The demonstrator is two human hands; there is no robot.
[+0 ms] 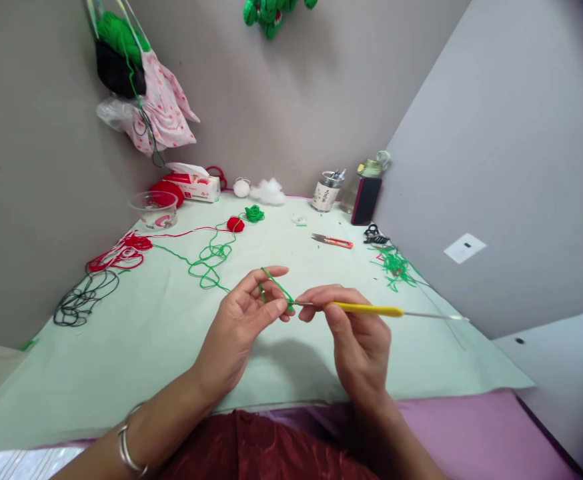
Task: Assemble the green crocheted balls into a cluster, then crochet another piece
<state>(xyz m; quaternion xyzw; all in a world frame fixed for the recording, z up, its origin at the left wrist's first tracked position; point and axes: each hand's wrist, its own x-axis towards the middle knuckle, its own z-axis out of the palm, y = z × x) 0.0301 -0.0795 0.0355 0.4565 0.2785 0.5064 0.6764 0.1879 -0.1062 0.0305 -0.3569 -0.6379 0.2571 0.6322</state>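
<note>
My left hand point(244, 320) pinches a small piece of green crochet point(290, 306) between thumb and fingers. Green yarn point(277, 283) runs taut from that piece up over the raised index finger. My right hand point(356, 327) is closed around a crochet hook with a yellow handle point(371, 309), its metal tip meeting the green stitches at my left fingertips. The hook's other metal end points right. Loose green yarn point(206, 267) trails across the table behind my left hand. The stitches themselves are too small to make out.
Orange thread snips point(332, 241) lie beyond my right hand, with green yarn scraps point(396, 268) farther right. Red yarn point(121, 253), black cord point(84, 300) and a clear plastic tub point(154, 217) are at left. A phone point(366, 201) leans upright at the back right, beside a pen cup point(325, 193).
</note>
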